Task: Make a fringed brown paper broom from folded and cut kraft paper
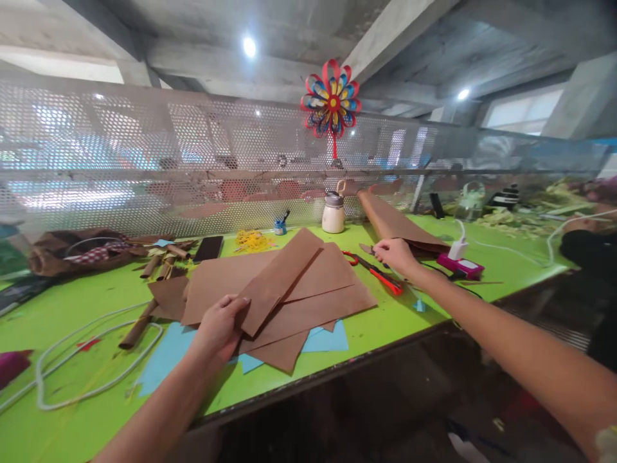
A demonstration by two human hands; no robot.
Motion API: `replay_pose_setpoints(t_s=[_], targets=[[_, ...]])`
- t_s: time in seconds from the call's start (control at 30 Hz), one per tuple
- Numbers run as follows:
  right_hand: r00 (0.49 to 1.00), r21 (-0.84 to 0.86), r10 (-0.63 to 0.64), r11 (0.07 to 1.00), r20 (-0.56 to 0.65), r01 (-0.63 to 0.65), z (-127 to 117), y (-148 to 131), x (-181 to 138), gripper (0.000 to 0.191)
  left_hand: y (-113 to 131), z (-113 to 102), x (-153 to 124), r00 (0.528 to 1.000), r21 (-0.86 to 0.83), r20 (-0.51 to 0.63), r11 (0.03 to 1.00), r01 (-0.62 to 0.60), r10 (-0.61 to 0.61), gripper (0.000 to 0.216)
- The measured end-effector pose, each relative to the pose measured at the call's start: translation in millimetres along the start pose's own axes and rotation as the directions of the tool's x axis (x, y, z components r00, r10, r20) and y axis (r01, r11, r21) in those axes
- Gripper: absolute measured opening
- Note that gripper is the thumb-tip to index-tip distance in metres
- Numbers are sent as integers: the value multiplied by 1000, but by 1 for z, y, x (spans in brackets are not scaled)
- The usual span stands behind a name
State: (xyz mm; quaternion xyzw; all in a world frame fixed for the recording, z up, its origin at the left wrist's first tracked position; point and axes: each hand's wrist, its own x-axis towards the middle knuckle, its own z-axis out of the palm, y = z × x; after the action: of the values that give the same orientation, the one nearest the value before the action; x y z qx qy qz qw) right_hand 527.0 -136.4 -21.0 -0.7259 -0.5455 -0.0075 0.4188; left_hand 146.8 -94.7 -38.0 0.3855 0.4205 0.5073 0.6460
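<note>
My left hand [222, 325] pinches the lower end of a folded strip of brown paper [282, 280], raised at a slant over a stack of brown paper sheets [328, 302]. Further right, the fingers of my right hand [398, 254] are closed on what looks like a small knife [366, 248], its blade pointing left. Just below that hand lie scissors with red handles [388, 281]. Light blue paper [330, 337] sticks out from under the brown sheets. A large piece of brown paper [402, 225] lies behind my right hand.
On the green table [270, 379] are a white bottle [333, 213], a black phone [209, 249], yellow shreds [254, 240] and a small blue jar [280, 225]. A magenta power strip [461, 266] and a looped white cable [41, 386] lie at the sides. A perforated screen [202, 154] stands behind.
</note>
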Motion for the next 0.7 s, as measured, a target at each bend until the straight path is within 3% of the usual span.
replay_pose_setpoints(t_s=[0.1, 0.33, 0.43, 0.57, 0.7], targets=[[993, -138, -65, 987, 102, 79, -1, 14, 19, 19, -1, 2, -1, 1000, -21, 15, 1000, -14, 14, 12], [876, -193, -176, 938, 450, 288, 71, -8, 48, 10, 0, 2, -11, 999, -100, 38, 995, -19, 23, 12], [807, -170, -201, 923, 555, 346, 89, -11, 60, 10, -1, 0, -11, 997, -128, 81, 992, -2, 13, 12], [750, -135, -203, 922, 630, 363, 96, -6, 73, 33, -3, -3, -8, 997, -129, 78, 992, 8, 2, 13], [756, -153, -162, 932, 634, 328, 99, 1, 82, 57, -5, -5, -6, 998, -138, 58, 990, 32, -25, 15]])
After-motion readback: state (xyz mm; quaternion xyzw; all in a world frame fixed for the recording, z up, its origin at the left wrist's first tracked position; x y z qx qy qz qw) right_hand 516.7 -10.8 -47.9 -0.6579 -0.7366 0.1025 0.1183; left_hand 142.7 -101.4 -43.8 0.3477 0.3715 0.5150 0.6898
